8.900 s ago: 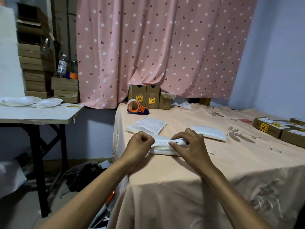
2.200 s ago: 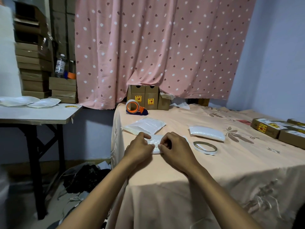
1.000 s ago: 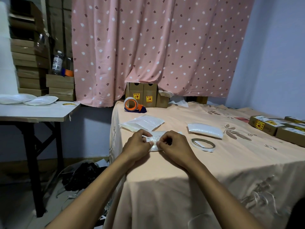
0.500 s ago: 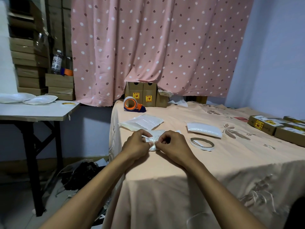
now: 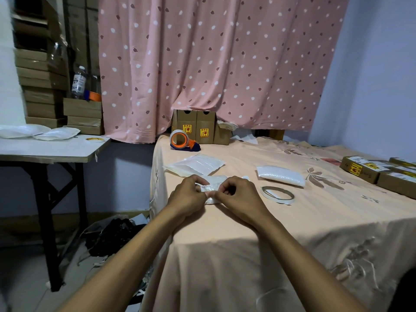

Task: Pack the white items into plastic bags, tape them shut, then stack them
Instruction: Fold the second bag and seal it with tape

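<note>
A small white bagged packet [image 5: 210, 188] lies on the peach tablecloth [image 5: 292, 221] near the table's left front. My left hand [image 5: 186, 199] and my right hand [image 5: 238, 199] both pinch its near end, fingertips almost touching, and they hide most of it. A flat stack of clear plastic bags [image 5: 195, 164] lies just beyond. A filled white packet [image 5: 280, 175] rests to the right. A thin roll of tape [image 5: 278, 194] lies flat right of my right hand.
An orange tape dispenser [image 5: 182, 140] and upright cardboard boxes [image 5: 195, 127] stand at the back by the pink curtain. Labelled boxes [image 5: 378, 172] line the right edge. A side table [image 5: 49, 149] at left holds white packets [image 5: 38, 132]; stacked cartons stand behind it.
Early on, my hands held a wider packet flat; the thin tape roll has since appeared on the cloth. In the last second my fingertips stay pinched close together on the packet's end.
</note>
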